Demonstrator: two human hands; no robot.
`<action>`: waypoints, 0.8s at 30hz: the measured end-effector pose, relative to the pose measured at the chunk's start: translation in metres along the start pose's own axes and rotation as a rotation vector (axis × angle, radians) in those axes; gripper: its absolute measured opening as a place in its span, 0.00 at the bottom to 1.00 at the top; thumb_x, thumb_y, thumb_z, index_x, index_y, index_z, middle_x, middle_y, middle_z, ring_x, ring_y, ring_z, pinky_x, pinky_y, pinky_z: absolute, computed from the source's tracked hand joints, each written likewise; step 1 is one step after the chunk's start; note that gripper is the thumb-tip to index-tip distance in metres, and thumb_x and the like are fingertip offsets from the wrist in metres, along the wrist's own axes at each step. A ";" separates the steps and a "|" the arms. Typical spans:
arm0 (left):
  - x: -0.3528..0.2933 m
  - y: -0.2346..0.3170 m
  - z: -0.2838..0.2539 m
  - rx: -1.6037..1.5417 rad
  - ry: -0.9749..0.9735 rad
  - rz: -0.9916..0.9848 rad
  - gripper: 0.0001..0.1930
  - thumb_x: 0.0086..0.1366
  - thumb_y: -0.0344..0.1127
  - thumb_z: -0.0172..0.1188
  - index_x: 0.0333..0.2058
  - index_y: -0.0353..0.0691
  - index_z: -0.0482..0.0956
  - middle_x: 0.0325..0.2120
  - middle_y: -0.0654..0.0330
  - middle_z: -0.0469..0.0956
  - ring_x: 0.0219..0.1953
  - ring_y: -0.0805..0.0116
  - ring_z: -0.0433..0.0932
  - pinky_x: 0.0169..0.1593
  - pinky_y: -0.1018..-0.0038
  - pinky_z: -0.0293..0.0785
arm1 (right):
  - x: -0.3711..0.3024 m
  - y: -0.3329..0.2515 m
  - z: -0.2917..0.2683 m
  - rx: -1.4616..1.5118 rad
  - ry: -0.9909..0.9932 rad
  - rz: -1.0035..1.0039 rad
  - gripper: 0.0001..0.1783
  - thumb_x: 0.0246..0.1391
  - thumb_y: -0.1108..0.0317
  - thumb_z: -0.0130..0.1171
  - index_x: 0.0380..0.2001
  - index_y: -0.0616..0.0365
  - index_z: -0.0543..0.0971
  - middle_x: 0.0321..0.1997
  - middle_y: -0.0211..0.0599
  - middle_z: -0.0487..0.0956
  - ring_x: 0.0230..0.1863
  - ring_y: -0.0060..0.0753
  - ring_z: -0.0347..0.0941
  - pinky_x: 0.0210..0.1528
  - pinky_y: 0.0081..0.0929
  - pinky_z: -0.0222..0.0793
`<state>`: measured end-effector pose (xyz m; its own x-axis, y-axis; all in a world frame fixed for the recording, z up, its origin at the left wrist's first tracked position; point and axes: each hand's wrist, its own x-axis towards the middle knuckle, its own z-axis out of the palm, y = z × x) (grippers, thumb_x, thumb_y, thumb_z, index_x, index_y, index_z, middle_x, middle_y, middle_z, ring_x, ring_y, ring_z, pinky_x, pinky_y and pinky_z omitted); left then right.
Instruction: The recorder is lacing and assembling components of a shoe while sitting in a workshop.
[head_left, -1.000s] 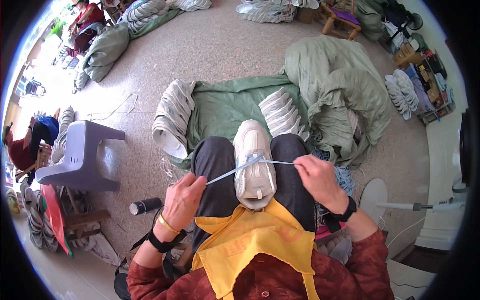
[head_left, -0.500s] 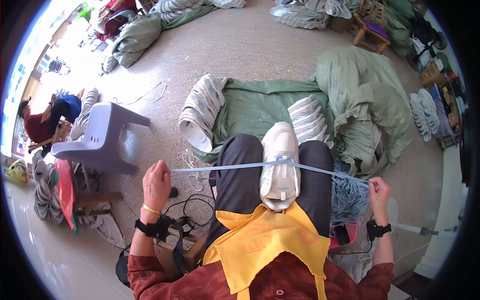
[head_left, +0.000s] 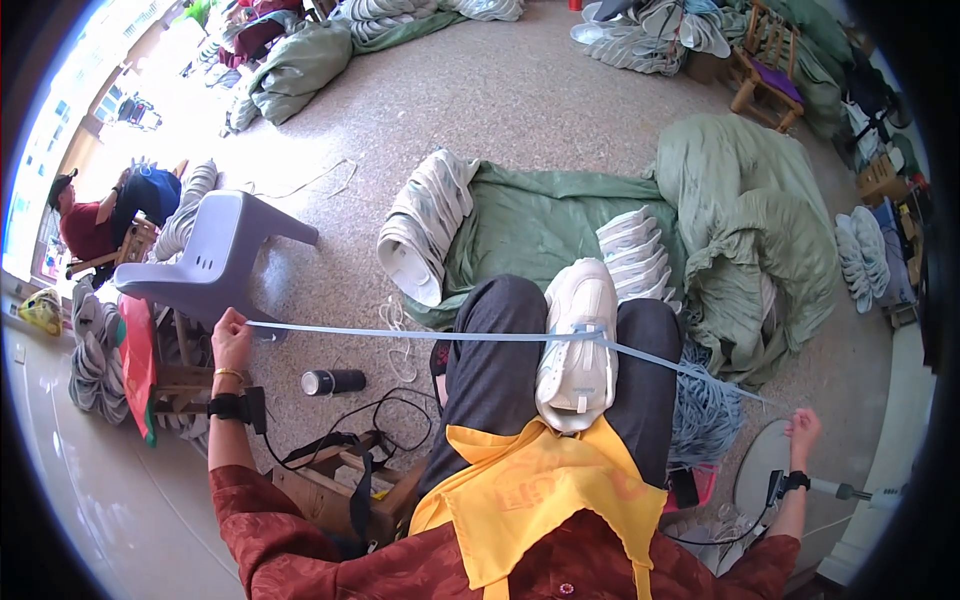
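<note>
A white sneaker (head_left: 583,295) rests between my knees, its heel toward me. A pale blue shoelace (head_left: 400,333) runs through the upper part of the shoe and stretches out taut to both sides. My left hand (head_left: 231,342) pinches one end of the lace, far out to the left beside a grey plastic chair. Out at the right, my right hand (head_left: 803,432) has its fingers closed at the other end, above a bundle of blue laces (head_left: 705,415) by my right leg. A yellow apron (head_left: 540,470) covers my lap.
Stacked white shoe uppers (head_left: 425,215) and more white shoes (head_left: 637,250) lie on a green cloth (head_left: 540,220) ahead. The grey chair (head_left: 215,245) stands left, near a seated person (head_left: 90,225). A dark bottle (head_left: 333,382) lies on the floor near black cables (head_left: 395,400).
Both hands have moved outward and apart, the left one to the left, the right one right and lower. The lace is drawn out longer on each side of the sneaker.
</note>
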<state>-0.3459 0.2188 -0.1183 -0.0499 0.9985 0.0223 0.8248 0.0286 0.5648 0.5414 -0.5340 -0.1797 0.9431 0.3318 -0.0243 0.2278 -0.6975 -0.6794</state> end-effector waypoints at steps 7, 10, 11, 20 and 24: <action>0.028 -0.036 -0.034 -0.177 -0.021 -0.111 0.09 0.66 0.28 0.63 0.28 0.40 0.73 0.14 0.73 0.65 0.18 0.84 0.63 0.21 0.80 0.60 | 0.021 0.043 -0.039 0.043 0.096 0.117 0.07 0.62 0.79 0.56 0.42 0.62 0.79 0.29 0.35 0.80 0.25 0.27 0.80 0.23 0.24 0.80; 0.042 -0.015 -0.032 -0.167 -0.036 -0.125 0.08 0.67 0.27 0.63 0.28 0.41 0.73 0.15 0.73 0.65 0.17 0.84 0.64 0.19 0.80 0.63 | 0.002 0.060 -0.055 0.007 0.162 0.180 0.06 0.62 0.79 0.56 0.41 0.63 0.80 0.29 0.35 0.80 0.24 0.26 0.80 0.23 0.23 0.80; 0.042 -0.015 -0.035 -0.156 -0.033 -0.151 0.08 0.67 0.27 0.63 0.29 0.41 0.73 0.15 0.73 0.65 0.17 0.83 0.64 0.19 0.80 0.64 | 0.002 0.058 -0.058 -0.031 0.190 0.189 0.06 0.62 0.78 0.57 0.40 0.63 0.80 0.29 0.34 0.81 0.24 0.26 0.79 0.23 0.23 0.79; 0.071 -0.026 -0.067 0.026 -0.016 -0.138 0.03 0.60 0.26 0.57 0.29 0.41 0.74 0.15 0.70 0.68 0.17 0.79 0.69 0.19 0.77 0.68 | 0.001 0.054 -0.083 -0.165 0.260 0.235 0.06 0.59 0.80 0.57 0.37 0.62 0.82 0.27 0.34 0.81 0.24 0.27 0.80 0.23 0.25 0.79; 0.076 -0.022 -0.065 0.152 0.074 -0.106 0.01 0.58 0.28 0.59 0.29 0.39 0.76 0.18 0.64 0.72 0.21 0.74 0.74 0.25 0.73 0.71 | -0.004 0.056 -0.087 -0.137 0.304 0.248 0.06 0.58 0.79 0.58 0.36 0.62 0.82 0.26 0.36 0.82 0.23 0.29 0.81 0.23 0.27 0.80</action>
<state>-0.4044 0.2911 -0.0759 -0.1779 0.9835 0.0334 0.8879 0.1458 0.4363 0.5718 -0.6297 -0.1541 0.9973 -0.0458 0.0566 -0.0049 -0.8177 -0.5756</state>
